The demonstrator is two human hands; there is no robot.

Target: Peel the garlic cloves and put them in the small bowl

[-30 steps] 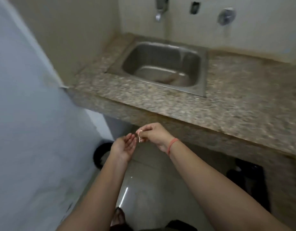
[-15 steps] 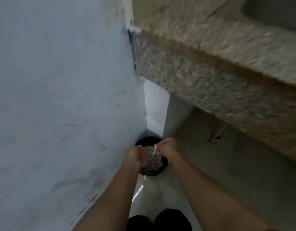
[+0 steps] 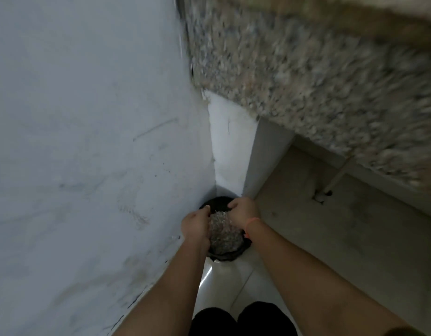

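Note:
Both my hands hang over a black waste bin (image 3: 223, 256) on the floor in the corner. The bin is filled with pale, flaky scraps (image 3: 224, 235) that look like garlic skins. My left hand (image 3: 195, 226) is at the bin's left rim, palm turned inward with its fingers loosely cupped. My right hand (image 3: 242, 210) is at the far right rim with its fingers bent down toward the scraps; their tips are hidden. An orange band circles that wrist. No garlic cloves or small bowl are in view.
A white wall (image 3: 88, 141) runs close along the left. The speckled stone counter edge (image 3: 306, 76) overhangs at upper right, blurred. Beige floor tiles (image 3: 330, 226) spread to the right, with a pipe (image 3: 335, 180) under the counter. My dark shoes (image 3: 241, 321) are at the bottom.
The view swung from the sink and countertop down to the corner bin. Both hands moved down over the bin, and the peel strip the right hand pinched is no longer visible.

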